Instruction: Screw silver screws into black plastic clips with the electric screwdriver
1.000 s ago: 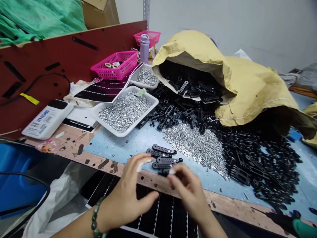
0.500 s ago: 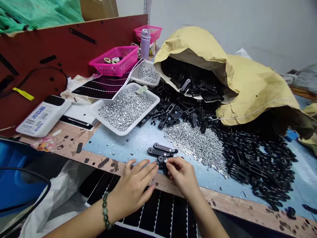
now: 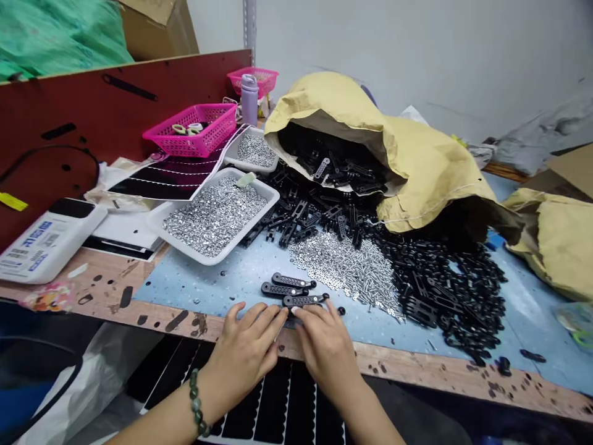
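Observation:
My left hand [image 3: 250, 343], with a green bead bracelet [image 3: 196, 402] at the wrist, is at the table's front edge, fingers closed against a black plastic part [image 3: 291, 321]. My right hand [image 3: 327, 346] grips the same part from the other side. Most of that part is hidden under the fingers. Just beyond lie three slim black plastic arms with lattice faces: a far arm [image 3: 291, 280], a middle arm [image 3: 281, 290] and a near arm [image 3: 303, 300], which lies by my right fingertips. A small round black piece [image 3: 341, 311] is right of my right hand.
Loose screws and nuts [image 3: 352, 269] are heaped ahead, beside a pile of black plastic parts [image 3: 458, 296]. Yellow sacks [image 3: 340, 93] spill more parts. A white tray [image 3: 213, 259] holds metal nuts. Behind stand a pink basket [image 3: 194, 148], a purple bottle [image 3: 249, 102] and, left, a scale [image 3: 50, 241].
My right hand has lowered and its fingers are flatter over the part. The near black arm, partly covered before, now shows in full. The whole view has swung to the right.

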A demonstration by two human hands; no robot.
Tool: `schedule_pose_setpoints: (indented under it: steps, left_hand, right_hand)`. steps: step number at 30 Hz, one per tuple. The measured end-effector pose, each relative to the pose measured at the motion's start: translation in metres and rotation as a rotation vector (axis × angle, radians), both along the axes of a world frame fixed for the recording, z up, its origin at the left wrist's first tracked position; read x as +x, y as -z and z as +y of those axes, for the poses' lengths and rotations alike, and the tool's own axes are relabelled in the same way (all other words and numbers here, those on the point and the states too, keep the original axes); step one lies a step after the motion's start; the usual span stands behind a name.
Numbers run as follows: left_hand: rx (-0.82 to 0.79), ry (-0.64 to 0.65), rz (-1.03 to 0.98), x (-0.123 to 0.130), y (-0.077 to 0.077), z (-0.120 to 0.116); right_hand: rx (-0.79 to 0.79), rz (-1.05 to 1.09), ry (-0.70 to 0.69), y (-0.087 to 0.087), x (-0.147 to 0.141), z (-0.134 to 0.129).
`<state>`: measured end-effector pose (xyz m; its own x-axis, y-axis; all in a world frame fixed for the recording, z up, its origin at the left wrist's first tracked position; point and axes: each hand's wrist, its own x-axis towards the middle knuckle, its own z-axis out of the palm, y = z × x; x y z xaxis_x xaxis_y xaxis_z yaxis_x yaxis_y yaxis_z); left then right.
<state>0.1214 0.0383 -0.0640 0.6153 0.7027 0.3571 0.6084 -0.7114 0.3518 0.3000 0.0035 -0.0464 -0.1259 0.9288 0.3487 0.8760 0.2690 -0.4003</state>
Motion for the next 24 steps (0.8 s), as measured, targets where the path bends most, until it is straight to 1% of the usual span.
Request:
schedule_pose_setpoints:
  steps: [2, 4, 6, 7, 8, 9, 10, 12, 13, 14, 15, 16, 18, 19, 21, 23, 24]
  left_hand:
    - [0.02, 0.012, 0.024, 0.0, -0.003, 0.003]
    - [0.033, 0.027, 0.048, -0.001, -0.008, 0.006]
    - [0.031, 0.037, 0.063, -0.003, -0.014, 0.006]
    - [0.033, 0.043, 0.06, -0.004, -0.016, 0.003]
    - [0.037, 0.058, 0.049, -0.005, -0.018, -0.002]
    - [0.042, 0.094, 0.033, -0.005, -0.018, -0.009]
    - [0.039, 0.161, 0.019, -0.004, -0.016, -0.018]
    - [-0.008, 0.372, 0.011, 0.002, -0.007, -0.038]
    - [-0.054, 0.489, 0.025, 0.007, -0.001, -0.047]
    - [-0.106, 0.589, 0.045, 0.014, 0.007, -0.056]
    - [-0.153, 0.66, 0.062, 0.023, 0.015, -0.064]
    - [-0.19, 0.701, 0.071, 0.034, 0.023, -0.07]
    - [-0.225, 0.724, 0.059, 0.057, 0.036, -0.077]
    - [-0.229, 0.723, 0.046, 0.069, 0.041, -0.079]
    - [-0.226, 0.707, 0.034, 0.088, 0.047, -0.079]
    - [-0.22, 0.708, 0.062, 0.099, 0.05, -0.078]
    - [-0.217, 0.732, 0.095, 0.102, 0.051, -0.078]
  right_hand:
    - [0.045, -0.022, 0.051, -0.003, 0.002, -0.006]
    - [0.121, 0.019, 0.116, -0.01, 0.013, -0.02]
    - [0.226, 0.137, 0.204, -0.012, 0.031, -0.048]
    - [0.265, 0.214, 0.285, -0.009, 0.041, -0.067]
    - [0.257, 0.288, 0.386, -0.002, 0.05, -0.089]
    - [0.201, 0.346, 0.506, 0.008, 0.058, -0.111]
    - [0.104, 0.401, 0.625, 0.021, 0.063, -0.134]
    - [-0.085, 0.562, 0.838, 0.053, 0.066, -0.172]
    - [-0.15, 0.659, 0.891, 0.07, 0.065, -0.185]
    - [-0.18, 0.723, 0.917, 0.085, 0.063, -0.194]
    - [-0.195, 0.764, 0.93, 0.099, 0.06, -0.199]
    - [-0.2, 0.789, 0.932, 0.109, 0.057, -0.2]
    - [-0.204, 0.799, 0.933, 0.121, 0.053, -0.194]
    - [-0.208, 0.799, 0.932, 0.122, 0.052, -0.19]
    - [-0.212, 0.782, 0.933, 0.117, 0.048, -0.185]
    - [-0.201, 0.749, 0.945, 0.108, 0.041, -0.189]
    - [-0.201, 0.711, 0.956, 0.104, 0.036, -0.194]
